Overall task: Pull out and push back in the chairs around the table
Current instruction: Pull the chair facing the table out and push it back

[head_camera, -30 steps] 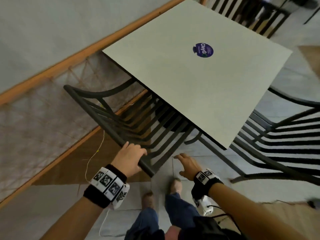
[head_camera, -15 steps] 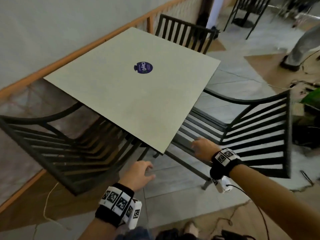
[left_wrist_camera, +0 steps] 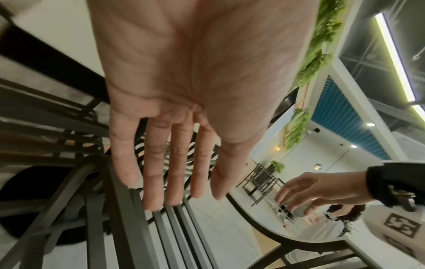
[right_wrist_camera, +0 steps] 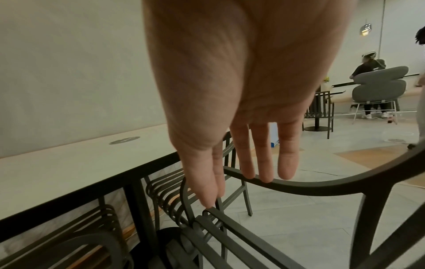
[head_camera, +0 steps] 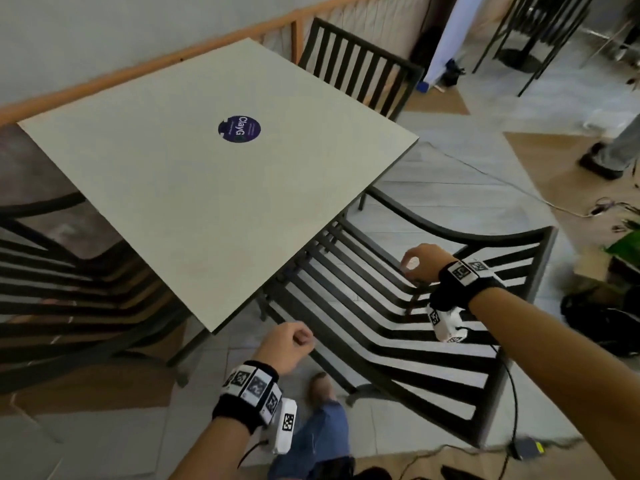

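Note:
A square white table (head_camera: 207, 202) carries a purple round sticker. At its right side stands a dark metal slatted chair (head_camera: 545, 258), its seat front under the table edge. My right hand (head_camera: 419, 266) hovers over the seat slats near the curved armrest (right_wrist_camera: 322, 189), fingers hanging straight and holding nothing; I cannot tell whether the fingertips touch the metal. My left hand (head_camera: 289, 344) is by the table's near corner, above the chair's near slats (left_wrist_camera: 161, 236), fingers extended and holding nothing. The right hand (left_wrist_camera: 317, 191) also shows in the left wrist view with fingers spread.
A second slatted chair (head_camera: 52, 299) is tucked under the table's left side and a third (head_camera: 360, 71) stands at the far side. A wooden railing (head_camera: 173, 64) runs behind. Cables, a black bag (head_camera: 595, 320) and another person's legs (head_camera: 613, 150) are on the right floor.
My left hand let go of the left chair's back rail. Both hands and my view swung right to the chair at the table's right side.

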`<state>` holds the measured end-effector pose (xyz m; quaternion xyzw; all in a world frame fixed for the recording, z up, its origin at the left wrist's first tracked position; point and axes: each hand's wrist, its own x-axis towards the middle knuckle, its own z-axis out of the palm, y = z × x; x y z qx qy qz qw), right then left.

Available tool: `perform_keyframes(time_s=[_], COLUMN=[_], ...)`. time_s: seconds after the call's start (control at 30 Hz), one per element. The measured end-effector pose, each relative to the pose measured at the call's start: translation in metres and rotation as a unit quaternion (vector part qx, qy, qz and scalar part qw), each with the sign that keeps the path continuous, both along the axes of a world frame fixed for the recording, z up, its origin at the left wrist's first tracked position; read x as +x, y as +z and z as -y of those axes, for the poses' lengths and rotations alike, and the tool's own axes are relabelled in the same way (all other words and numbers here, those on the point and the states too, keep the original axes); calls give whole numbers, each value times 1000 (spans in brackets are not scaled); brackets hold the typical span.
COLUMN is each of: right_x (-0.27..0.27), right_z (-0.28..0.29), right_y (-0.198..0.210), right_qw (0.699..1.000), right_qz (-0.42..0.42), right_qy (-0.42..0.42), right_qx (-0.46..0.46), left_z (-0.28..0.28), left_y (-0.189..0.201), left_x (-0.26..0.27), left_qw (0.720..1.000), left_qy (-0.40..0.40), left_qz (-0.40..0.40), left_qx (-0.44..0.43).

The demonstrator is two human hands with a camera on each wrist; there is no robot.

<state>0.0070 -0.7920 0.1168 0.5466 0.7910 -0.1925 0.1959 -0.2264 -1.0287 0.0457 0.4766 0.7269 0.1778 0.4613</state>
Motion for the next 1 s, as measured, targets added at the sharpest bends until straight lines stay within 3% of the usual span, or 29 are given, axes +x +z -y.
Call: perform_keyframes(time_s=[0.13,0.23,0.37,0.5,0.63,0.8,1.0], right_x=[16,28,46,51,56,87,116], right_z=[-49,-85,-127,-177,-217,-254,-261], right_y=[-8,-14,-37,-78,-118,-168,-187], right_qw=[1000,999,998,998,998,996,997], right_qz=[5,7,25,17,24,49,1], right_qy=[7,15,11,30,45,12,-6], right_qx=[-21,-29,-51,-54,-39,-72,-73], left_z=[-48,-71,-81,-89,-96,-116,-110], left_y=[-30,-42,-61,-97,-135,-127,-127], left_x=[19,31,49,66,95,139,145], left_qw=[992,967,881,810,782,739,741], left_qy=[111,228,404,491,548,641,650], left_qz=[11,51,97,134,162,154,132], left_qx=[-51,-105,-228,-292,-250,-139,-109])
